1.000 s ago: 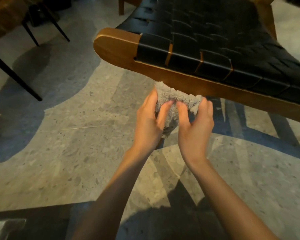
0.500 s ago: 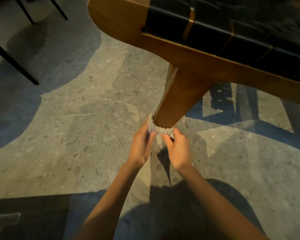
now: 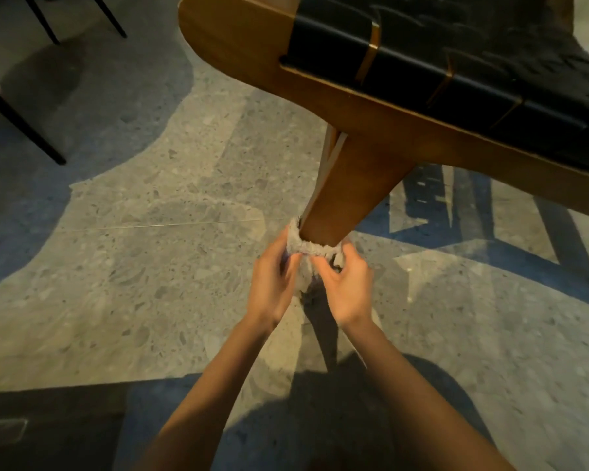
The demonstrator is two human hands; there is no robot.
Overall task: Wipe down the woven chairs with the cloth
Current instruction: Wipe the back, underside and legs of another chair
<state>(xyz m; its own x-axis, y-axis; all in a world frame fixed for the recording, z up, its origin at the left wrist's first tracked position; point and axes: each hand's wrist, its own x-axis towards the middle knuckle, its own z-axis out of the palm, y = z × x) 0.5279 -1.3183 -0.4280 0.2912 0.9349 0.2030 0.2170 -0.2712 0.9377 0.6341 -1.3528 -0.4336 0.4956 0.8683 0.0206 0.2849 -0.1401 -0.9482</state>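
A woven chair [image 3: 439, 73] with black straps and a brown wooden frame fills the upper right. Its wooden front leg [image 3: 347, 185] slants down toward the floor. A grey fluffy cloth [image 3: 308, 248] is wrapped around the lower part of that leg. My left hand [image 3: 272, 283] grips the cloth's left end and my right hand [image 3: 349, 287] grips its right end, the two ends pulled together in front of the leg. The foot of the leg is hidden behind the cloth and my hands.
The floor [image 3: 150, 266] is grey speckled stone with large shadows. Thin black legs of other furniture [image 3: 21, 130] stand at the upper left. A dark edge with a pale object [image 3: 0, 433] lies at the lower left corner.
A second ago both hands held the bunched cloth in the air below the seat rail. They moved down and wrapped it round the front leg, where it stays now.
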